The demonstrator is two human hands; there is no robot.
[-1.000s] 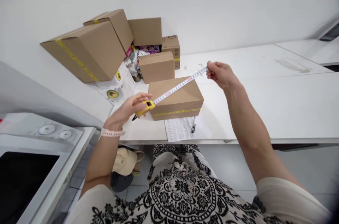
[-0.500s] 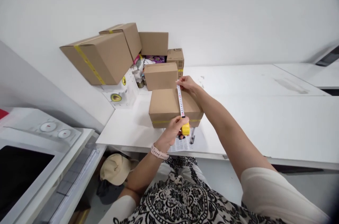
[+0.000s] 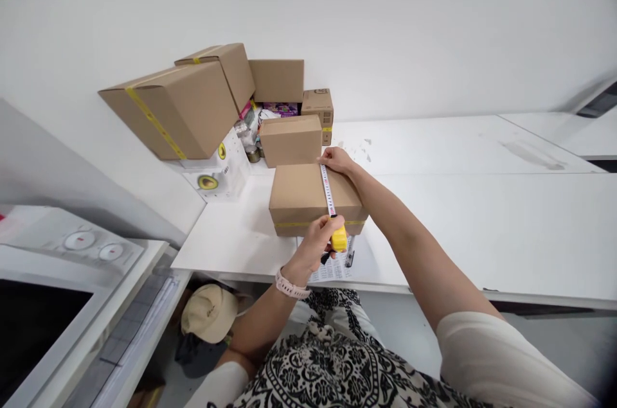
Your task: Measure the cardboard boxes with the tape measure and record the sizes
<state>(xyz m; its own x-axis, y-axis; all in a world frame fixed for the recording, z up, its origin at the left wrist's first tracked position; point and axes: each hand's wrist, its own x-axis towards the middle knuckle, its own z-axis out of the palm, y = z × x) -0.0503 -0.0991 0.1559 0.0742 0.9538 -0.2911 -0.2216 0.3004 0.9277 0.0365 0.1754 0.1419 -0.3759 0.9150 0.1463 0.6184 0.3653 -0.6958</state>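
A brown cardboard box (image 3: 299, 193) with a yellow band lies on the white table (image 3: 482, 228) in front of me. A white measuring tape (image 3: 327, 188) stretches across its top from the far edge to the near edge. My left hand (image 3: 315, 242) is closed on the yellow tape case (image 3: 339, 239) at the box's near edge. My right hand (image 3: 337, 160) pinches the tape's end at the box's far edge.
More cardboard boxes (image 3: 183, 106) are stacked at the back left, with a smaller box (image 3: 290, 140) just behind the measured one. A printed sheet (image 3: 332, 270) and a pen (image 3: 350, 258) lie under the near edge. A white appliance (image 3: 58, 279) stands left; a cap (image 3: 209, 311) lies below.
The tape went from a diagonal stretch held above the box to lying front-to-back on its top. Both hands came in to the box's edges and have since barely shifted.
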